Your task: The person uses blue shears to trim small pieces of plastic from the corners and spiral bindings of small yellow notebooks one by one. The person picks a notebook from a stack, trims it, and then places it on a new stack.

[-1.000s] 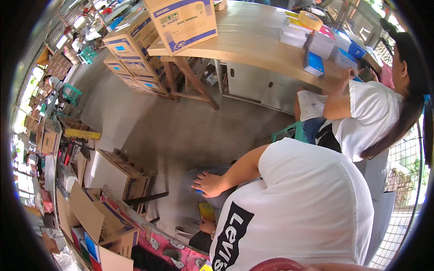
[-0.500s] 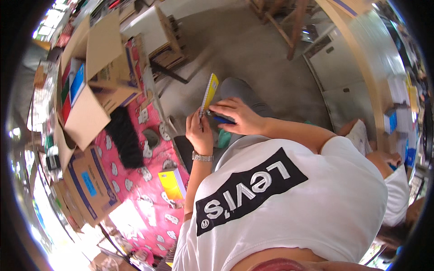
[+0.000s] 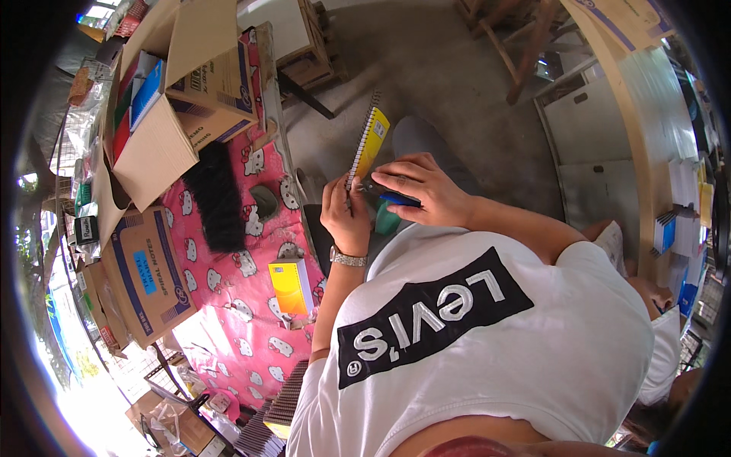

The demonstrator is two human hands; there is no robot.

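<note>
A yellow spiral notebook [image 3: 373, 139] stands tilted in front of me, its wire coil along the left edge. My left hand [image 3: 346, 215], a metal watch on its wrist, is closed around the notebook's lower end. In my right hand [image 3: 419, 186] is a pair of pliers [image 3: 401, 199] with blue handles, the fingers wrapped over them. The dark jaws point at the lower end of the coil; whether they touch it I cannot tell. A green thing [image 3: 387, 221] shows below the pliers, partly hidden. Another yellow notebook [image 3: 290, 288] lies on the pink patterned cloth [image 3: 244, 331] to my left.
An open cardboard box [image 3: 156, 171] with notebooks stands on the left, beside a black furry item [image 3: 215, 202] and another carton [image 3: 148, 274]. Notebook stacks [image 3: 282, 404] lie near my left elbow. At right are a table edge [image 3: 632, 114] and another person's arm [image 3: 647, 295].
The view has shifted, so the boxes and cloth sit higher and further right. The held notebook shows more of its yellow cover. Both hands keep their grip beside its lower end.
</note>
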